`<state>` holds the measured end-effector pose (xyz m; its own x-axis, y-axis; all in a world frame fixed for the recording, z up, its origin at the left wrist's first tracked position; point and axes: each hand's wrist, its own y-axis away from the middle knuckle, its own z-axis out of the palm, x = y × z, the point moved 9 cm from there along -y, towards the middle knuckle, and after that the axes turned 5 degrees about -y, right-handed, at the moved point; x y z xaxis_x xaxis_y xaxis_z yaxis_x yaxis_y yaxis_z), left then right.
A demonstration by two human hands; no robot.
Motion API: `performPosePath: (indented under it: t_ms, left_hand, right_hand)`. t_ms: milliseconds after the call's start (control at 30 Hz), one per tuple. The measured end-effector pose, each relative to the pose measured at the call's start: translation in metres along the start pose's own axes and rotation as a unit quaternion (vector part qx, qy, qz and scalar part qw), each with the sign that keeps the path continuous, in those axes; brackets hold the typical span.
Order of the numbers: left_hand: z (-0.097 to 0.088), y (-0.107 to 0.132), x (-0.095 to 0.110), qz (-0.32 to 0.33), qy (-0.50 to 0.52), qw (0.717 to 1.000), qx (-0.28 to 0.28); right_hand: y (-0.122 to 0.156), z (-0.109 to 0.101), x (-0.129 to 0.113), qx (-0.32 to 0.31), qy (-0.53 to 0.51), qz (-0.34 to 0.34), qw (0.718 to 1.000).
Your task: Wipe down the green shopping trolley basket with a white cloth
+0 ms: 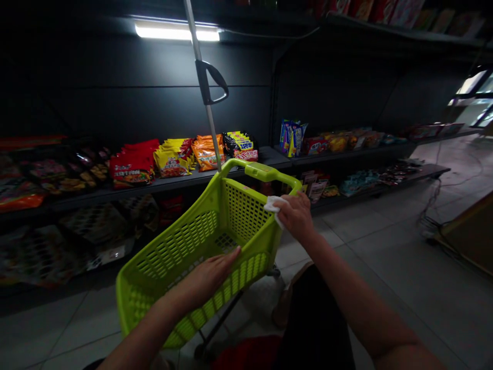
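Note:
A lime-green plastic shopping cart (177,259) with slotted basket walls stands in front of me, at an angle. My left hand (217,270) lies along the near rim of its basket, fingers stretched out, the fingertips pointing to the handle end. At the corner below the cart's handle (265,172), my right hand (298,213) is closed on a white cloth (275,203) and presses it against the green plastic. A metal pole (211,126) with a black loop grip (211,82) rises from the cart's far corner.
Behind the cart runs a dark shelf (267,154) with red noodle packets (133,164), yellow packets (173,156) and blue packets (292,137). More goods lie on the lower shelf. A lamp (177,32) glows above. Cables (427,216) trail on the tiled floor at right.

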<state>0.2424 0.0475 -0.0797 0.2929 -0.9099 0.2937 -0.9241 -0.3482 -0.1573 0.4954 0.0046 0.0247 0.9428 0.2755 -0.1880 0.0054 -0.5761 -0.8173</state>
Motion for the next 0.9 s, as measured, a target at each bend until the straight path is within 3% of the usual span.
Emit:
performPosePath:
  t_ms: [100,200,267,333,400,600,700,800,900]
  left_hand:
    - [-0.005,0.011,-0.005,-0.008,-0.105,0.994,0.006]
    - [-0.015,0.023,-0.006,0.026,-0.174,0.984,0.038]
    - [-0.024,0.034,-0.007,0.053,-0.204,0.975,0.065]
    - [-0.033,0.045,-0.010,0.070,-0.229,0.968,0.075]
    - [-0.039,0.054,-0.014,0.080,-0.250,0.962,0.069]
    - [-0.049,0.064,-0.021,0.090,-0.270,0.956,0.076]
    - [-0.051,0.064,-0.023,0.117,-0.256,0.957,0.067]
    - [-0.053,0.071,-0.035,0.117,-0.251,0.959,0.058]
    - [-0.050,0.085,-0.058,0.075,-0.244,0.965,0.059]
  right_hand:
    - [-0.003,-0.010,-0.007,0.027,0.054,0.036,0.998]
    - [0.014,0.015,-0.061,-0.034,0.064,0.015,0.997]
    - [0.027,0.036,-0.104,-0.092,0.040,-0.047,0.994]
    - [0.033,0.046,-0.130,-0.125,0.018,-0.096,0.987]
    - [0.028,0.043,-0.129,-0.137,0.010,-0.099,0.986]
    - [-0.006,0.005,-0.068,-0.168,0.013,-0.046,0.985]
    - [-0.007,0.000,-0.058,-0.160,0.018,-0.023,0.987]
    - [0.007,0.011,-0.080,-0.129,0.016,-0.015,0.991]
    - [0.021,0.034,-0.124,-0.141,-0.019,-0.088,0.986]
